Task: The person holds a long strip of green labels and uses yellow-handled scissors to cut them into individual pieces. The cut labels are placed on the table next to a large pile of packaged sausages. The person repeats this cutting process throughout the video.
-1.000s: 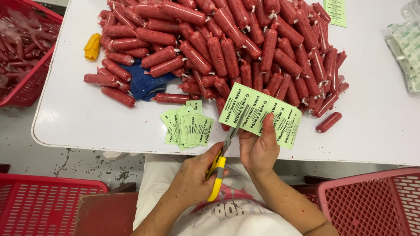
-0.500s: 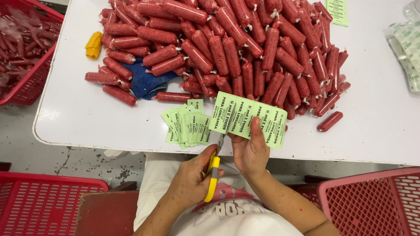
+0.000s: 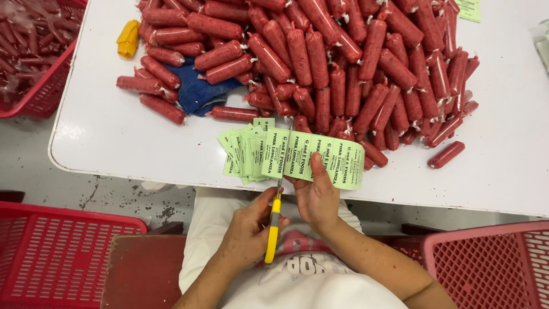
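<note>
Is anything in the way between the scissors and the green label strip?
Nothing visible. The left hand holds the yellow-handled scissors with the blades already at the lower edge of the green label strip, which the right hand holds above the table edge.

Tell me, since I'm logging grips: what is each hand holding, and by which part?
The left hand holds yellow-handled scissors by the handles. The right hand pinches the green label strip at its near edge, thumb on top.
</note>
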